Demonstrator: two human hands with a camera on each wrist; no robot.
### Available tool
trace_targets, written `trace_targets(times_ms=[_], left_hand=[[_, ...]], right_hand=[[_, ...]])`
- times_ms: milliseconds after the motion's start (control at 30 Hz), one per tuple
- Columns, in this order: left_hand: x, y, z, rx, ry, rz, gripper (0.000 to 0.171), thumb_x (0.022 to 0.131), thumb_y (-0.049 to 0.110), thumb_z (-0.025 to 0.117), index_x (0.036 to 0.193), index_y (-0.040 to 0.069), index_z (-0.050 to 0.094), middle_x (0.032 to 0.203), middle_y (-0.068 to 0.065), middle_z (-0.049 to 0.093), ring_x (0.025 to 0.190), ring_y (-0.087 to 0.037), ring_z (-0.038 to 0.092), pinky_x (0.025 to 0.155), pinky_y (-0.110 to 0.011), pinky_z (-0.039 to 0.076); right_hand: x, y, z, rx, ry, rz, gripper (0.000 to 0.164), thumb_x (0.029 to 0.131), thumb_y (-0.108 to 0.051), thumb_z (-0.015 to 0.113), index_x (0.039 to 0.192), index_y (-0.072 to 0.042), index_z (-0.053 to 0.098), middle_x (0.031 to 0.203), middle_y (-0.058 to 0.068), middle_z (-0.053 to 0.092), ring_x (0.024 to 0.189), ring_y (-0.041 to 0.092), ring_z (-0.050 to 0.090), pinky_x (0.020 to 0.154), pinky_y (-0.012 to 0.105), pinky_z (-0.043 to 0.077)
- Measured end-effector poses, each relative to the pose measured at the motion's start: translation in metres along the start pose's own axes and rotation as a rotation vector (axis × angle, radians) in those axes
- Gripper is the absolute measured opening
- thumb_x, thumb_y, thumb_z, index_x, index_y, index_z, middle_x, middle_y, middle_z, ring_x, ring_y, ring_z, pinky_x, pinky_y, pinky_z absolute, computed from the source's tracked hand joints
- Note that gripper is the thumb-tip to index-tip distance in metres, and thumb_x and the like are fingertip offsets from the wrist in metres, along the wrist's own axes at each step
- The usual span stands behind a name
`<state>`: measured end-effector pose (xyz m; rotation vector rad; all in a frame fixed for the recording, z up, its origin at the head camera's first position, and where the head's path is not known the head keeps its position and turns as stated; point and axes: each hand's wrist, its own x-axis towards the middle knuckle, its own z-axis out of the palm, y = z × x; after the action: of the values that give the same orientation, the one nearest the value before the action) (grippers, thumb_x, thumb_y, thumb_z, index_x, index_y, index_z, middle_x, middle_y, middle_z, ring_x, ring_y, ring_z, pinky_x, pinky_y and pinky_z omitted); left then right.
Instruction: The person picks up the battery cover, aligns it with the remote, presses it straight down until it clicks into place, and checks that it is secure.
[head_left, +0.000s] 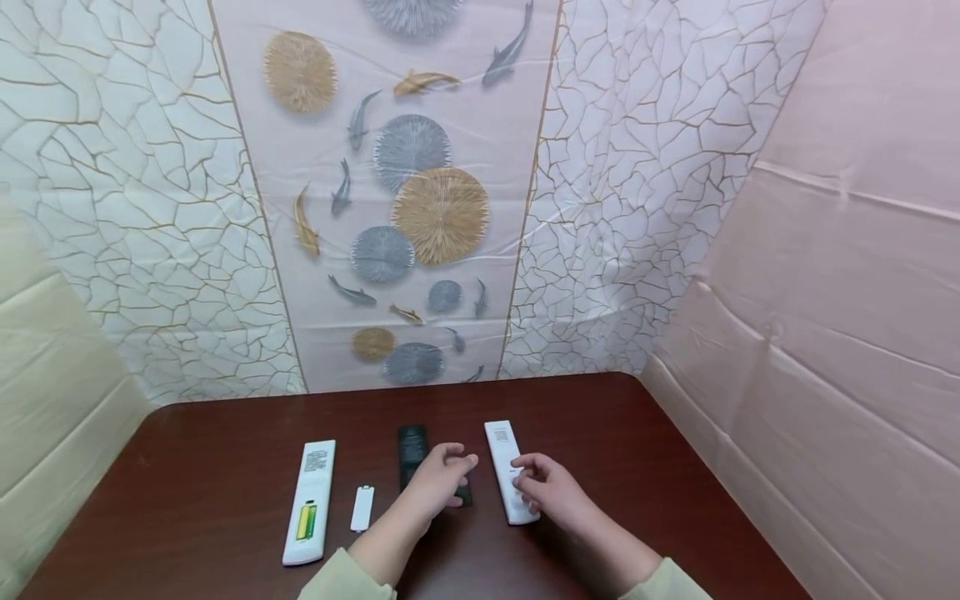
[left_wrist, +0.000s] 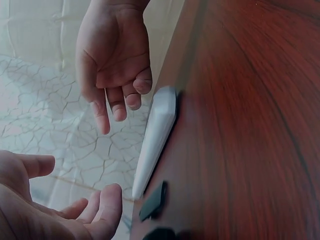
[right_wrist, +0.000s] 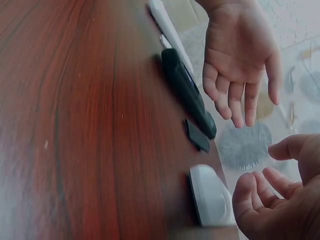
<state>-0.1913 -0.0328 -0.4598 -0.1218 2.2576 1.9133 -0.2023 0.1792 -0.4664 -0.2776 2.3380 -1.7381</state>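
Observation:
My left hand [head_left: 435, 483] hovers over the black remote control [head_left: 412, 450], fingers loosely bent and holding nothing. It partly hides that remote and a small black battery cover [head_left: 465, 493] beside it. My right hand [head_left: 551, 487], also without anything in its grasp, is at the white remote control [head_left: 501, 458] on the right; the right wrist view shows its fingers [right_wrist: 250, 190] apart from each other and above the table. Palms face one another in both wrist views. On the left lies another white remote control [head_left: 315, 475], face down, with a yellow and green battery [head_left: 307, 521] in its compartment.
A small white battery cover [head_left: 362, 508] lies between the left white remote and the black one. Everything rests on a dark red-brown wooden table [head_left: 217, 467]. Patterned wall covering [head_left: 442, 217] stands behind it, with pale padded walls at both sides.

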Motion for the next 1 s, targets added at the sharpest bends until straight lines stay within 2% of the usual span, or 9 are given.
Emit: trace_targets(times_ms=[233,467,567,667,800,900,1000], left_hand=[[-0.010,0.000,-0.021,-0.017,0.011,0.009,0.067,0.097,0.042,0.062,0.143,-0.002,0.042,0.123,-0.017,0.059,0.103,-0.030,0.062,0.074,-0.041,0.058],[-0.012,-0.001,-0.033,-0.013,0.043,0.015,0.066,0.098,0.041,0.061,0.142,-0.004,0.042,0.124,-0.018,0.060,0.103,-0.033,0.064,0.074,-0.041,0.058],[-0.010,-0.001,-0.036,0.030,0.055,0.019,0.064,0.098,0.042,0.061,0.141,-0.002,0.045,0.123,-0.018,0.061,0.103,-0.033,0.064,0.074,-0.042,0.058],[-0.007,-0.001,-0.037,0.182,0.089,0.031,0.061,0.097,0.046,0.061,0.139,0.003,0.050,0.122,-0.013,0.062,0.103,-0.029,0.064,0.077,-0.045,0.056],[-0.003,0.000,-0.037,0.444,0.150,0.056,0.054,0.095,0.045,0.064,0.134,0.008,0.056,0.120,-0.010,0.063,0.103,-0.025,0.062,0.079,-0.047,0.053],[-0.002,0.001,-0.038,0.557,0.165,0.063,0.047,0.095,0.038,0.065,0.131,0.008,0.059,0.120,-0.012,0.063,0.101,-0.025,0.063,0.077,-0.046,0.053],[0.000,0.001,-0.039,0.625,0.160,0.049,0.043,0.095,0.033,0.065,0.130,0.008,0.059,0.124,-0.014,0.060,0.095,-0.023,0.062,0.073,-0.043,0.053]], right_hand=[[0.004,-0.005,0.014,-0.018,-0.045,-0.032,0.033,0.092,-0.005,0.061,0.121,0.009,0.055,0.086,0.005,0.056,0.072,0.020,0.055,0.057,0.029,0.049],[0.008,-0.010,0.024,-0.020,-0.047,-0.030,0.030,0.092,-0.006,0.061,0.119,0.006,0.058,0.089,0.006,0.056,0.071,0.020,0.054,0.056,0.029,0.048],[0.009,-0.014,0.027,-0.007,-0.056,-0.028,0.029,0.093,-0.005,0.060,0.119,0.006,0.058,0.090,0.006,0.057,0.070,0.019,0.053,0.057,0.029,0.048],[0.010,-0.014,0.029,-0.031,-0.069,-0.044,0.028,0.093,-0.005,0.060,0.119,0.006,0.058,0.090,0.006,0.058,0.069,0.019,0.054,0.057,0.029,0.048],[0.012,-0.014,0.032,-0.163,-0.074,-0.089,0.027,0.093,-0.007,0.063,0.118,0.003,0.060,0.090,0.004,0.058,0.071,0.018,0.055,0.057,0.030,0.049],[0.013,-0.016,0.035,-0.278,-0.081,-0.116,0.024,0.093,-0.010,0.065,0.116,-0.001,0.063,0.089,0.002,0.057,0.074,0.017,0.055,0.060,0.030,0.048],[0.016,-0.019,0.039,-0.388,-0.109,-0.145,0.023,0.093,-0.012,0.066,0.115,-0.004,0.064,0.091,0.000,0.058,0.079,0.017,0.054,0.066,0.031,0.047]])
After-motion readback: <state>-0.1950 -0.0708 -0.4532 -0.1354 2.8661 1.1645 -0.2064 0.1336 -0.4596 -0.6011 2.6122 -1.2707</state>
